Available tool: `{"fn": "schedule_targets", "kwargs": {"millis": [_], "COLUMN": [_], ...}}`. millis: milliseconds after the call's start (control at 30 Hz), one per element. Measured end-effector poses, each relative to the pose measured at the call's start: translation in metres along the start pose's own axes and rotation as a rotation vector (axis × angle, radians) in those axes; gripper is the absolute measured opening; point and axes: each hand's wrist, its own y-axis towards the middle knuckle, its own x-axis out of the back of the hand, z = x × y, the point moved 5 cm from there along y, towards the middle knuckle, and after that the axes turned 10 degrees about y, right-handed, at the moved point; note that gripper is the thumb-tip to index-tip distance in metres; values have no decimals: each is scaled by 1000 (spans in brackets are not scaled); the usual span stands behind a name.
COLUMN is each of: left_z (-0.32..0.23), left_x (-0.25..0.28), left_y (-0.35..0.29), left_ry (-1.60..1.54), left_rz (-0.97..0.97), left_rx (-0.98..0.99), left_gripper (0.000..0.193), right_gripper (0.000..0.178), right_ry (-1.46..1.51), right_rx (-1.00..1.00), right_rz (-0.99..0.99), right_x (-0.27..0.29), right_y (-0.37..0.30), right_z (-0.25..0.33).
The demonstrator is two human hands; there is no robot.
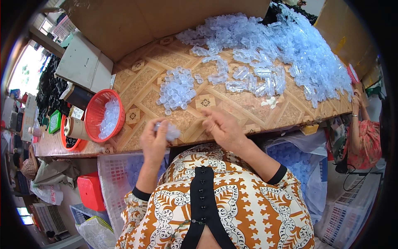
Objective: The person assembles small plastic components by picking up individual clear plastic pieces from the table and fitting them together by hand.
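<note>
My left hand [154, 139] is closed around a few small clear plastic caps [172, 132], which stick out past the thumb near the table's front edge. To its right, my right hand [224, 128] is held over the table with its fingers curled together; whatever they may pinch is too small to make out. Just beyond both hands lies a loose pile of small round clear caps [176, 90]. Farther right and back, a big heap of clear plastic tubes [306, 58] spreads over the table, with several loose tubes [236, 86] at its near edge.
A red basket [120, 108] holding clear caps stands at the left, beside a brown roll [77, 128]. Cardboard walls [124, 25] border the back of the patterned table [137, 89]. Below the front edge sit bags of clear pieces [290, 155]. Another person's arm [356, 128] shows far right.
</note>
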Motion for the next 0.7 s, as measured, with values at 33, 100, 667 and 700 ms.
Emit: {"fn": "schedule_targets", "kwargs": {"millis": [33,100,667,700], "left_z": [14,19,-60,-57], "left_x": [17,44,-47,-53], "left_y": [4,6,-16,-11], "left_ry": [134,336,112,112], "left_rz": [-52,-200,97,100], "left_rx": [4,-131,-530,-532], "left_gripper": [20,23,23,23], "right_gripper": [30,28,30,28], "right_ry": [-168,-362,-799,-774], "right_rx": [115,258,369,403], "right_rz": [-62,-221,-143,-144], "right_x": [12,33,48,47], "right_y": [5,16,54,50], "right_z": [5,5,-35,-28]}}
